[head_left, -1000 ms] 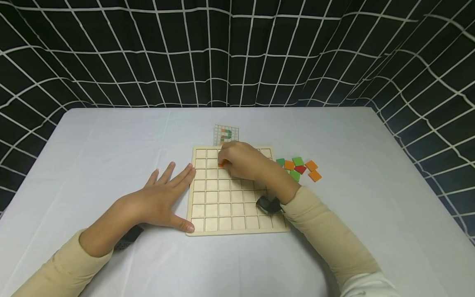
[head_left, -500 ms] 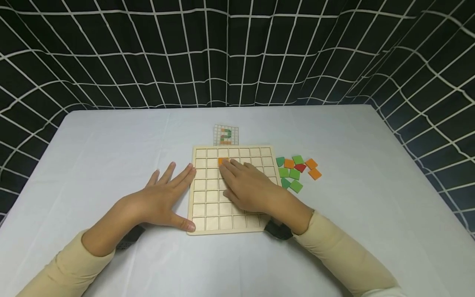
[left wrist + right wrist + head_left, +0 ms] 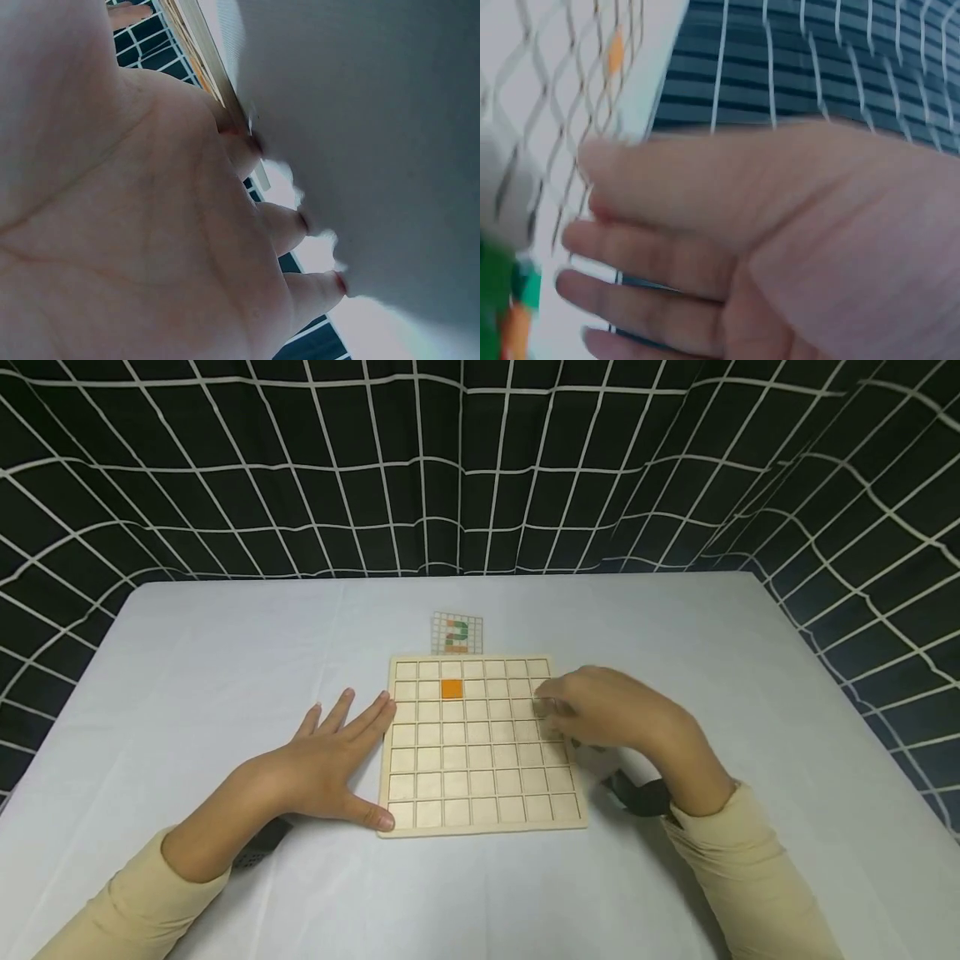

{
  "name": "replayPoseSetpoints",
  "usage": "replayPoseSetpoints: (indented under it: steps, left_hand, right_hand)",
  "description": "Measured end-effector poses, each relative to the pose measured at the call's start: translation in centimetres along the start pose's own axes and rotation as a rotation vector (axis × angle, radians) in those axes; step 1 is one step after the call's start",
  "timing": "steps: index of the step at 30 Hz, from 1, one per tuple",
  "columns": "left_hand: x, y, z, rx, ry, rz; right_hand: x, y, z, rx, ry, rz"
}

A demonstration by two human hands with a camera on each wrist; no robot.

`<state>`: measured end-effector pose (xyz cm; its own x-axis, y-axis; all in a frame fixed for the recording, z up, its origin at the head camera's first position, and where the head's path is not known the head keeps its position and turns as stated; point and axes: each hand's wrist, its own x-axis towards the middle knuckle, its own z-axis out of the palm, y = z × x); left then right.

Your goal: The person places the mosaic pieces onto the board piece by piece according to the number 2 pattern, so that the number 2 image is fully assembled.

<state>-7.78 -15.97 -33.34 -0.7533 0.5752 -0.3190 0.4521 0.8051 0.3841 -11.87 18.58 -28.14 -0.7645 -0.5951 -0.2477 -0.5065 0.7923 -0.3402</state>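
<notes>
A pale wooden grid board lies on the table with one orange square tile in a cell of its second row. My left hand spreads its fingers along the board's left edge, thumb and forefinger touching the rim. In the left wrist view its palm fills much of the picture. Over the board's right edge hovers my right hand, fingers loosely bent and blurred. The right wrist view shows that hand's fingers stretched out with nothing between them. Green tiles show at lower left there; the hand hides them in the head view.
A small printed card with a coloured grid pattern lies just behind the board. White cloth covers the table. A dark curtain with a white grid hangs beyond the far edge and to the right.
My right hand set the orange tile into its cell, pressed on the board just below it, then moved right over the board's edge. My left hand has stayed in place.
</notes>
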Motion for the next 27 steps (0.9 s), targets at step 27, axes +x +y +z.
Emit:
replayPoseSetpoints:
  steps: [27]
  left_hand:
    - [-0.1,0.0,-0.1,-0.013,-0.014,-0.010]
  right_hand:
    - [1.3,6.7,-0.2,0.022,0.074,0.403]
